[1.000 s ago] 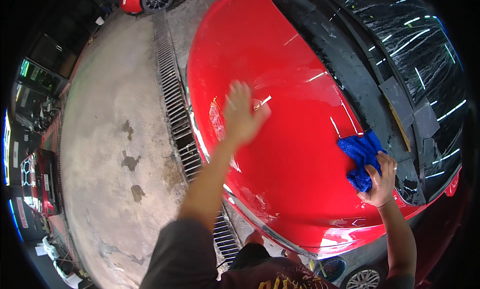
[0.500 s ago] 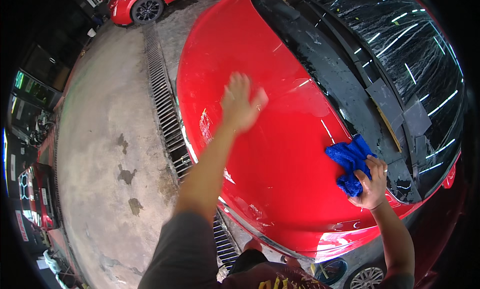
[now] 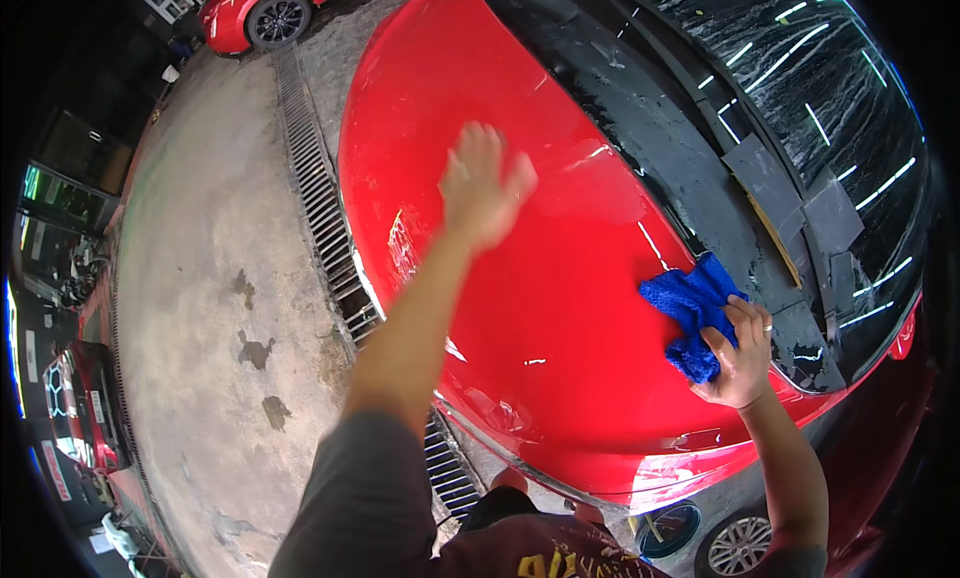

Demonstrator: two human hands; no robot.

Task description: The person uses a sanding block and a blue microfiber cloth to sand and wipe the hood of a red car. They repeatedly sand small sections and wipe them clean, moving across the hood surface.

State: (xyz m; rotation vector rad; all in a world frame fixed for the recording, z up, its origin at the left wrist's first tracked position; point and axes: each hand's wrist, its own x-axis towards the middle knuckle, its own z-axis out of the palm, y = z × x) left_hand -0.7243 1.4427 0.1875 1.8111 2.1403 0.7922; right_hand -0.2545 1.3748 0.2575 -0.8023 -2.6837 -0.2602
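A glossy red car hood [image 3: 570,328] spreads out below me, with wet streaks near its left edge. Over its middle, my left hand [image 3: 483,188] is held flat, thumb apart from the fingers; it is slightly blurred and holds nothing. Whether the palm touches the paint I cannot tell. On the right, my right hand [image 3: 740,356] grips a bunched blue microfiber towel [image 3: 690,308], which lies against the hood by its dark rear edge. A ring shows on one finger of that hand.
Dark sheeting [image 3: 600,88] covers the area below the wet windshield [image 3: 800,68], with flat grey pads [image 3: 765,183] on it. A floor drain grate [image 3: 312,168] runs left of the hood. Another red car [image 3: 275,13] stands beyond; a dark bucket [image 3: 668,530] sits near a wheel [image 3: 738,546].
The view has shifted a little. My left hand remains over the middle of the hood, fingers still extended. My right hand keeps hold of the towel in nearly the same place.
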